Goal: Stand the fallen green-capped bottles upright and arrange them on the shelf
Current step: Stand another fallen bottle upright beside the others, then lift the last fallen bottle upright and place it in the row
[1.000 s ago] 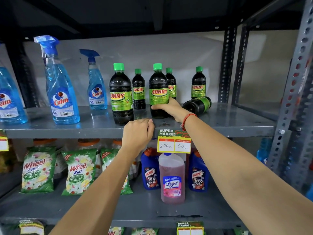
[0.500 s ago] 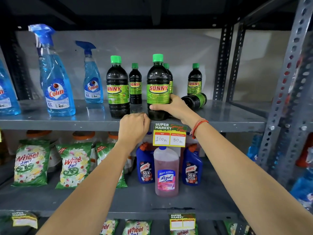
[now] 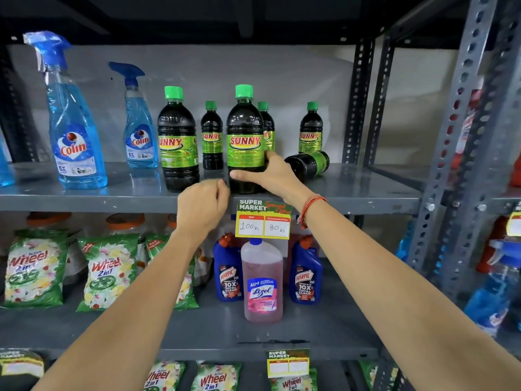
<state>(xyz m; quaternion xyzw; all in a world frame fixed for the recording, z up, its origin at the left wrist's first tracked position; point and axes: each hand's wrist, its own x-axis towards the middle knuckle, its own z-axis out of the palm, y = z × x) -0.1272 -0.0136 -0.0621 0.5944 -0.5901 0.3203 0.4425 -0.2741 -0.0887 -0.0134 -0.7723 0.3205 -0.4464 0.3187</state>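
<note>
Several dark Sunny bottles with green caps stand on the grey upper shelf (image 3: 84, 197). My right hand (image 3: 270, 173) grips the lower part of a large upright bottle (image 3: 244, 136) near the shelf's front edge. Another large bottle (image 3: 177, 139) stands just to its left. Three smaller ones stand further back: one (image 3: 211, 136) between the two large bottles, one (image 3: 267, 125) partly hidden behind the held bottle, one (image 3: 310, 128) at the right. A fallen bottle (image 3: 308, 162) lies on its side behind my right hand. My left hand (image 3: 201, 207) is curled shut at the shelf's front lip, holding nothing.
Two blue Colin spray bottles (image 3: 74, 136) stand left on the same shelf. A price tag (image 3: 262, 221) hangs from the shelf edge. Below are Wheel detergent packs (image 3: 108, 272), Harpic bottles (image 3: 228, 275) and a pink Lizol bottle (image 3: 262, 283). Perforated steel uprights (image 3: 456, 136) stand at the right.
My right hand has kept its hold on the large bottle, now close to the shelf's front edge. The left fist stays at the shelf lip. The fallen bottle has not moved.
</note>
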